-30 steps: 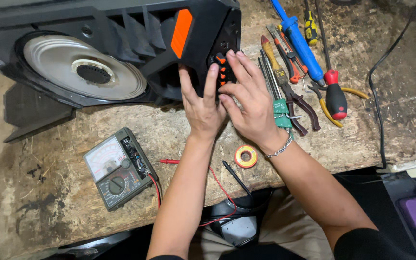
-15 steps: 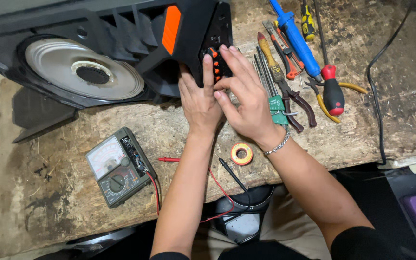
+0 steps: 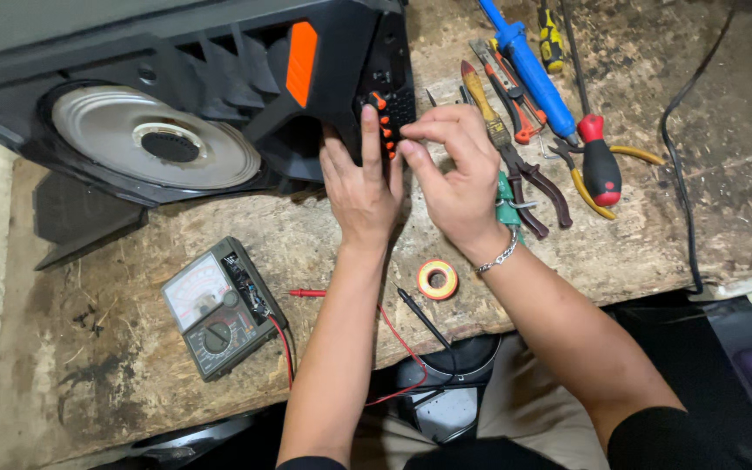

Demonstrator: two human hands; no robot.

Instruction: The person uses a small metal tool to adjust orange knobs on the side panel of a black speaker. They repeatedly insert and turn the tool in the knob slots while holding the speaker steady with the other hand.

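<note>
A big black speaker box (image 3: 176,96) lies on its side across the upper left of the frame, on a rough wooden worktop (image 3: 306,252), its silvery cone facing the camera. At its right end sits a small panel of orange buttons (image 3: 383,122). The left hand (image 3: 360,178) lies flat against the box beside that panel, forefinger stretched up along the buttons. The right hand (image 3: 454,165) is curled narrow, fingertips pinched at the panel's edge; whether it grips anything there I cannot tell. The box looks bulky, stiff and probably heavy, best held by its moulded plastic ribs, never by the thin cone, which likely dents easily. A meter (image 3: 219,305) lies lower left, a tape roll (image 3: 438,279) near the right wrist.
</note>
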